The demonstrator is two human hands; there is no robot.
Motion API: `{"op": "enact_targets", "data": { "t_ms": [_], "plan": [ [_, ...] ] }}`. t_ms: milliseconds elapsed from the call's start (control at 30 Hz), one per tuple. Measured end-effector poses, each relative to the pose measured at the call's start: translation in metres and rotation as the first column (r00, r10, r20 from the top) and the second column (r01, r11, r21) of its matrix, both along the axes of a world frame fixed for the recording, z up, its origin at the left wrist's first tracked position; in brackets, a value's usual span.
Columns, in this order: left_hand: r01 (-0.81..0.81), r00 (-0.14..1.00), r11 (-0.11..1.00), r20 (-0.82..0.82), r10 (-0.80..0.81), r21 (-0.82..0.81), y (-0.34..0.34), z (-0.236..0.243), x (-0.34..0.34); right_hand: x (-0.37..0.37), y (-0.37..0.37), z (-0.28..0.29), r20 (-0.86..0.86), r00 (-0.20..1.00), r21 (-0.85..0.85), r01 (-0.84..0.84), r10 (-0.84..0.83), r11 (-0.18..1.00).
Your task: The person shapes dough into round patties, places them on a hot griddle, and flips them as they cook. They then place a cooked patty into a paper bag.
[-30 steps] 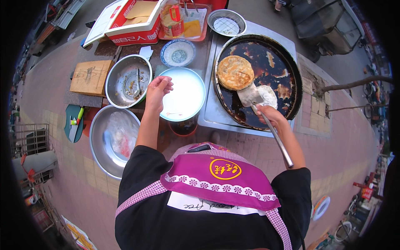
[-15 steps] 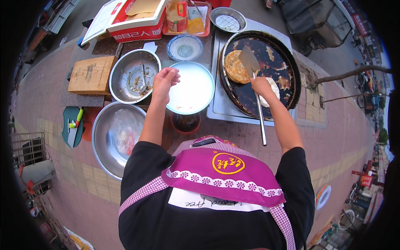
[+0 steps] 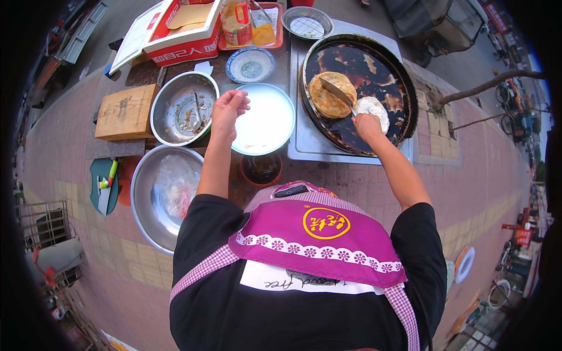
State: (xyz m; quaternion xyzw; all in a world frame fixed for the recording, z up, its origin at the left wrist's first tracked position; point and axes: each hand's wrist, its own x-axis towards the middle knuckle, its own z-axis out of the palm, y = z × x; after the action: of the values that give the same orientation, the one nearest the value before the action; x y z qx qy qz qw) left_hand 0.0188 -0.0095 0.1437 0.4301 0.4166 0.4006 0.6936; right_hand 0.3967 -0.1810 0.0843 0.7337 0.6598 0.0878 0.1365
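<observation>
We see a big round black pan point(image 3: 383, 64), shiny with oil. In it lies a flat brown pancake point(image 3: 328, 96). Our right hand point(image 3: 367, 124) squeezes a metal scraper point(image 3: 336, 95) lying on it. Our left hand point(image 3: 228, 108), loosely curled and empty, floats left of the pan, beside a smooth white plate point(image 3: 266, 120).

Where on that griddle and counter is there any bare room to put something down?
Free: the dark griddle right of the flatbread, and the white plate by the left hand. Crowded: the back row, with box, tray and small bowls.
</observation>
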Motion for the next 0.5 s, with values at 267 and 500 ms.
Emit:
{"op": "enact_targets", "data": {
  "t_ms": [267,500],
  "plan": [
    [0.008,1.000,1.000,0.025,-0.008,-0.004,0.005,-0.002,0.007,0.008,-0.021,0.024,-0.128,0.991,0.001,0.042,-0.041,0.999],
    [0.033,0.999,0.999,0.024,-0.033,-0.014,0.012,-0.002,0.014,0.025,-0.072,0.074,-0.161,0.986,-0.266,-0.001,-0.044,0.964]
  ]
}}
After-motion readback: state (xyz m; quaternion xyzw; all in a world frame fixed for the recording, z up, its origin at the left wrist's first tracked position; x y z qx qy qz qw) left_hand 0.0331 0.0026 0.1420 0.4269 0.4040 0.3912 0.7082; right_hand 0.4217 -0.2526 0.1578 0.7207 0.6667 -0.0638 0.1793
